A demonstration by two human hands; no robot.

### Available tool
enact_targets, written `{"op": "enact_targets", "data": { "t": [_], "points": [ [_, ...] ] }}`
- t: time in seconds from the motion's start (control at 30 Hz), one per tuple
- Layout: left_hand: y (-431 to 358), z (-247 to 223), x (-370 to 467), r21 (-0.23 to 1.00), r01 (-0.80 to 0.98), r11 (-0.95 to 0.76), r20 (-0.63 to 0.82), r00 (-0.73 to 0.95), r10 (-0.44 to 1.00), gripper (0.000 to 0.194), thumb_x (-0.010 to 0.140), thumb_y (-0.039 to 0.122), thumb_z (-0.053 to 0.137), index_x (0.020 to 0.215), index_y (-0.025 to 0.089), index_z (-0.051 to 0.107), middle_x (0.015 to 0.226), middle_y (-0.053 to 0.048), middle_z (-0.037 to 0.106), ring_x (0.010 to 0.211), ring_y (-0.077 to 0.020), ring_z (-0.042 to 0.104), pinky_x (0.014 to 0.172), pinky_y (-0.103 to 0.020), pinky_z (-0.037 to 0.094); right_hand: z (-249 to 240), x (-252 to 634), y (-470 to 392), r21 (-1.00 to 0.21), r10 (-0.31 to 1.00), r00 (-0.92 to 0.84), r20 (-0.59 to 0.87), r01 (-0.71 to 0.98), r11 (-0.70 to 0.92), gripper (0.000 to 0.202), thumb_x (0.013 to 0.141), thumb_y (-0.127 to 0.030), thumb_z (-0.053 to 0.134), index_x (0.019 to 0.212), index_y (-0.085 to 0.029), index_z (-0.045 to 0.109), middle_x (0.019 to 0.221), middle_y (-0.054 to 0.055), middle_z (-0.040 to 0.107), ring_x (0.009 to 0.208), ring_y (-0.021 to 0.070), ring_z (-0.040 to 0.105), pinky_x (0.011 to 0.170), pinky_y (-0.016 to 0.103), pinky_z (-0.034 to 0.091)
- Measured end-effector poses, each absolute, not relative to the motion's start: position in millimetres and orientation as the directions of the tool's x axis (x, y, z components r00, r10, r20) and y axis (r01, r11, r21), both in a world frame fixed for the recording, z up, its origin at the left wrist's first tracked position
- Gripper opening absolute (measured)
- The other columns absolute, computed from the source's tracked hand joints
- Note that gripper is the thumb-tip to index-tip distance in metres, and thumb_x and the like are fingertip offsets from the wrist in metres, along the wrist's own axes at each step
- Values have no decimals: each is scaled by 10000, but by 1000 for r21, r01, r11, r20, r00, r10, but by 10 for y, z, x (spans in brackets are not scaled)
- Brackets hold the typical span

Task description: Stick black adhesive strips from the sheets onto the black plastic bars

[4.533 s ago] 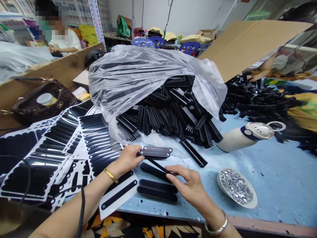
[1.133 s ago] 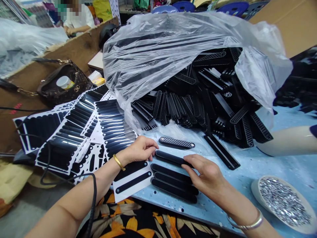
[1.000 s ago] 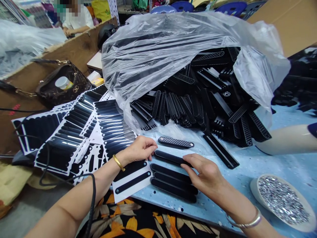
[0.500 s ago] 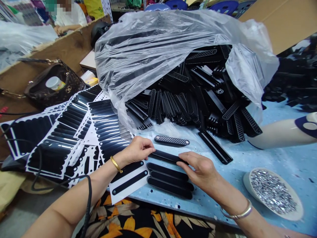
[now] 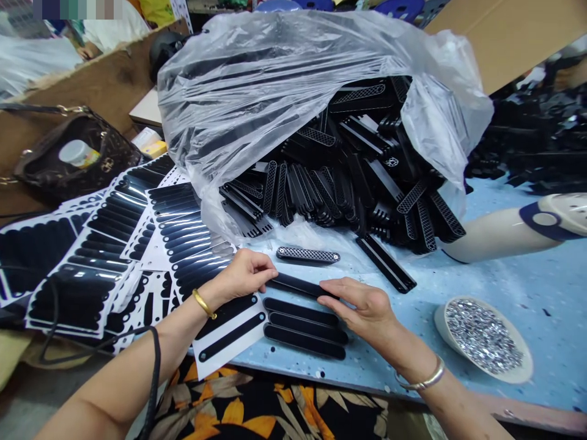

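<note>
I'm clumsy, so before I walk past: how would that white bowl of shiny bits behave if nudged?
The white bowl would probably feel heavy for its size, being well filled with metallic-looking bits. A hard nudge might spill some, since they lie loose under an open top.

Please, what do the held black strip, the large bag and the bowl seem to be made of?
Black strip: probably plastic, judging by its smooth, faint satin sheen. Large bag: thin plastic film, translucent, glossy and wrinkled. Bowl: smooth and pale; plastic or ceramic, its look leaves open.
</note>
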State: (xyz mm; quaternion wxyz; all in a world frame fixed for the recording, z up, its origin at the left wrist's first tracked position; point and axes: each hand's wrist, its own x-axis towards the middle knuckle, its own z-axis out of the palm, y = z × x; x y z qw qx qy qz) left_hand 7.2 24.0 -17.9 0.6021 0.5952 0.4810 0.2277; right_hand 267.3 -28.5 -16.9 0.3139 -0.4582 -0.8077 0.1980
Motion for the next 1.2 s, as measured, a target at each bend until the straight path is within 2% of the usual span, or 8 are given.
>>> {"op": "enact_targets", "data": {
  "t": [0.17, 0.43, 0.77, 1.0, 1.2],
  "points": [
    [247, -192, 52, 941, 286, 183, -300, 447, 843, 169, 766, 263, 662, 688, 114, 649, 490, 23, 558, 445, -114, 620, 388, -136, 402, -186, 2659, -308, -631, 881, -350, 318, 615, 472, 166, 900, -264, 619, 982, -224, 757, 856, 54, 773, 746, 190, 728, 672, 308, 616],
    [253, -192, 51, 932, 294, 211, -328, 439, 836, 183, 744, 287, 675, 698, 111, 655, 491, 20, 558, 451, -120, 627, 372, -135, 404, -191, 2641, -338, -620, 859, -360, 364, 594, 512, 164, 905, -214, 610, 999, -210, 744, 879, 61, 769, 760, 185, 716, 689, 314, 602],
    [247, -189, 44, 939, 284, 192, -306, 441, 844, 196, 734, 299, 682, 716, 105, 670, 514, 8, 583, 461, -115, 625, 395, -143, 445, -178, 2677, -327, -662, 884, -364, 292, 591, 462, 164, 906, -240, 611, 1002, -222, 742, 899, 55, 763, 792, 183, 713, 714, 310, 602],
    [254, -214, 43, 935, 282, 214, -324, 440, 837, 193, 723, 296, 692, 730, 104, 674, 510, 7, 590, 463, -118, 626, 389, -145, 447, -178, 2629, -385, -584, 842, -397, 364, 607, 539, 219, 928, -164, 557, 1087, -193, 704, 938, 80, 755, 821, 196, 692, 729, 344, 590],
    [265, -246, 33, 943, 270, 195, -304, 459, 835, 212, 726, 314, 691, 726, 104, 667, 485, 11, 579, 455, -123, 627, 378, -145, 441, -185, 2671, -361, -621, 875, -383, 296, 619, 481, 171, 906, -226, 609, 1028, -186, 722, 918, 76, 752, 830, 191, 705, 754, 334, 598]
  ]
}}
